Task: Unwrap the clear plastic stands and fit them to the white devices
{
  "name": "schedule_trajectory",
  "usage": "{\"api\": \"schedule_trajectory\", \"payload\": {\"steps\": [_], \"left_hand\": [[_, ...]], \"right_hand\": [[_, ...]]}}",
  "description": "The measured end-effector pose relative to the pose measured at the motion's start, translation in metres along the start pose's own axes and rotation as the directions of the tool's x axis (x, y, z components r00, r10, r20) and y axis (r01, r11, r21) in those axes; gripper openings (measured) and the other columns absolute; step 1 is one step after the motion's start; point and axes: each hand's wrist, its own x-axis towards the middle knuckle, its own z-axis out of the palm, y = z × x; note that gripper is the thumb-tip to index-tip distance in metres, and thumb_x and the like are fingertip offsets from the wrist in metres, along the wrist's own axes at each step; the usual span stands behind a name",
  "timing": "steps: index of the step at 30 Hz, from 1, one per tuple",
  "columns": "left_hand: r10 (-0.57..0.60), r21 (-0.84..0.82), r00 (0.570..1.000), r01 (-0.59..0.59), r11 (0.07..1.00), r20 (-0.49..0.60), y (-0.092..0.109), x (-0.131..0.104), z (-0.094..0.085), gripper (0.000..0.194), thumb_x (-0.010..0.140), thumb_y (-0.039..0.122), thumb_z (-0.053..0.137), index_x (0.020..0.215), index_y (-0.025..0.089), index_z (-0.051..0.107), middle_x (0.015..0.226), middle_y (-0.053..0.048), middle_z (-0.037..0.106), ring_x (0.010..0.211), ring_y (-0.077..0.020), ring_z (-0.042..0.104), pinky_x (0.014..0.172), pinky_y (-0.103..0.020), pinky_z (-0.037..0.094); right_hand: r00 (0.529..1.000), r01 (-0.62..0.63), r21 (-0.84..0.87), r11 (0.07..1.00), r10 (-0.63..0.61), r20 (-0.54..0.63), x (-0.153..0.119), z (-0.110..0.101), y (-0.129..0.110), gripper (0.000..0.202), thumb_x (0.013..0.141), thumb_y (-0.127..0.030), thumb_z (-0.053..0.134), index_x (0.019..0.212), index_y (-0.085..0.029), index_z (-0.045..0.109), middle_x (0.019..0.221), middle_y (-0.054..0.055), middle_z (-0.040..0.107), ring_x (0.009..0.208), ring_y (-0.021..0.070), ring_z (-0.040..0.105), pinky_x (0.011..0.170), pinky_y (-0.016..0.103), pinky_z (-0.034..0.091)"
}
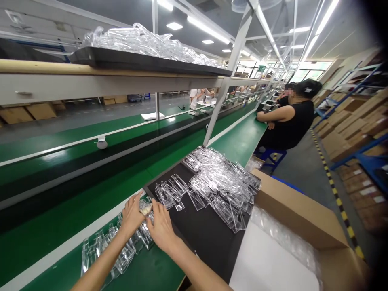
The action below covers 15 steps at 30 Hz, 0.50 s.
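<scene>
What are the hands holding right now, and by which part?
Both hands, left hand and right hand, meet on a small pale piece, pinched between the fingertips above the clear plastic trays. Which part is gripped cannot be told.

Clear plastic shells [221, 182]: glossy, transparent, thin, catching ceiling light. Same glossy clear plastic in pile [115, 246] under left hand [131, 216] and right hand [160, 228], and heaped on upper tray [145, 60]. Mat [209, 234]: black, matt, smooth. Belt [72, 194]: green, smooth, slight sheen with light reflections. Box [300, 214]: brown corrugated cardboard, matt. Bubble wrap [285, 238]: clear film, shiny. Sheet [266, 262]: white, matt, smooth. Frame post [227, 76]: pale metal, satin. Shelf edge [60, 68]: light wood, dull.
</scene>
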Motion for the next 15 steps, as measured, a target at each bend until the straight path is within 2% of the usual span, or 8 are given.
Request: {"api": "schedule_trajectory", "payload": {"steps": [3, 5, 8, 11, 15], "left_hand": [[0.154, -0.077, 0.984, -0.161, 0.984, -0.091, -0.005, -0.008, -0.006, 0.054, 0.083, 0.046, 0.043, 0.13, 0.021, 0.041, 0.133, -0.012, 0.043, 0.125, -0.028, 0.037, 0.101, -0.043, 0.032], [0.218, -0.063, 0.967, -0.228, 0.972, -0.133, -0.012, -0.013, -0.008, 0.052, 0.085, 0.05, 0.04, 0.128, 0.022, 0.043, 0.133, -0.011, 0.043, 0.126, -0.0266, 0.037, 0.101, -0.043, 0.034], [0.318, 0.116, 0.943, -0.306, 0.945, -0.099, -0.021, -0.02, -0.003, 0.047, 0.087, 0.045, 0.038, 0.128, 0.023, 0.046, 0.135, -0.011, 0.043, 0.129, -0.0287, 0.033, 0.103, -0.048, 0.03], [0.362, 0.259, 0.931, -0.338, 0.905, -0.05, -0.024, -0.023, 0.008, 0.044, 0.087, 0.04, 0.034, 0.124, 0.021, 0.052, 0.134, -0.012, 0.046, 0.128, -0.0316, 0.034, 0.104, -0.051, 0.026], [0.424, 0.258, 0.902, -0.392, 0.883, -0.082, -0.036, -0.031, 0.012, 0.045, 0.087, 0.041, 0.033, 0.123, 0.019, 0.049, 0.131, -0.016, 0.045, 0.124, -0.0335, 0.038, 0.102, -0.053, 0.028]], "right_hand": [[1.0, 0.005, -0.019, 1.0, -0.006, -0.022, 0.002, -0.003, 0.004, 0.06, 0.082, -0.019, 0.044, 0.139, -0.01, 0.028, 0.132, 0.019, 0.043, 0.121, 0.0328, 0.038, 0.099, 0.054, 0.032], [1.0, -0.006, -0.022, 1.0, 0.005, -0.025, 0.005, -0.005, 0.01, 0.056, 0.084, -0.02, 0.042, 0.138, -0.012, 0.031, 0.131, 0.019, 0.044, 0.121, 0.0342, 0.039, 0.097, 0.057, 0.033], [1.0, 0.006, -0.014, 1.0, -0.006, -0.011, 0.01, -0.006, 0.019, 0.049, 0.085, -0.02, 0.042, 0.133, -0.014, 0.039, 0.126, 0.018, 0.049, 0.117, 0.0338, 0.044, 0.094, 0.057, 0.036], [0.999, 0.029, 0.017, 0.999, -0.029, -0.021, 0.008, -0.009, 0.021, 0.047, 0.087, -0.02, 0.04, 0.133, -0.013, 0.038, 0.128, 0.017, 0.048, 0.118, 0.0299, 0.043, 0.097, 0.053, 0.036], [0.987, 0.024, 0.097, 0.995, -0.008, -0.162, -0.016, -0.026, 0.02, 0.043, 0.089, -0.02, 0.037, 0.132, -0.014, 0.039, 0.13, 0.013, 0.045, 0.122, 0.0224, 0.038, 0.105, 0.044, 0.031]]}}
